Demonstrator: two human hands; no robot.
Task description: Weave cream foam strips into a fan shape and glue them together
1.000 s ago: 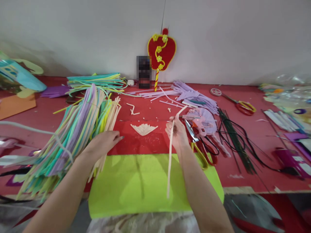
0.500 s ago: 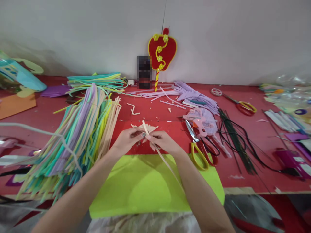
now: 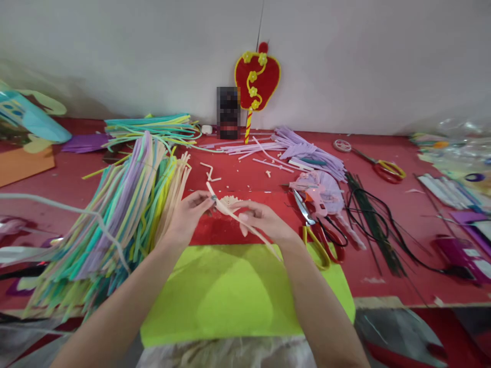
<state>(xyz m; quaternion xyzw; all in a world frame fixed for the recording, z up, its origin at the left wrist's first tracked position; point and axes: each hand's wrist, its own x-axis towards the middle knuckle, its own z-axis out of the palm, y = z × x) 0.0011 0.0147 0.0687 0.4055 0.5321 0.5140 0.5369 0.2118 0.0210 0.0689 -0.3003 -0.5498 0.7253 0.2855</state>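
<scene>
Between my hands runs a cream pipe cleaner [image 3: 261, 237], slanting from upper left down to the right over the red surface. My left hand [image 3: 195, 210] pinches it near its upper end with thumb and forefinger. My right hand [image 3: 261, 219] has its fingers closed around the stem's middle, and the free tail hangs past the palm toward my right wrist. Just behind the stem lies a small cream heap [image 3: 230, 200], partly covered by it; I cannot make out its parts. Two bent cream pieces [image 3: 210, 174] rest farther back.
A large bundle of coloured pipe cleaners [image 3: 111, 220] lies left, purple ones [image 3: 310, 148] at the back right. Scissors [image 3: 307, 214] and a pink glue gun [image 3: 318, 197] sit right of my hands. A red heart-shaped decoration [image 3: 264, 76] stands behind; a green mat [image 3: 215, 296] is in front.
My hands have moved apart, the left one leftward and the right one slightly right along the stem. The pipe cleaner's upper end has shifted left.
</scene>
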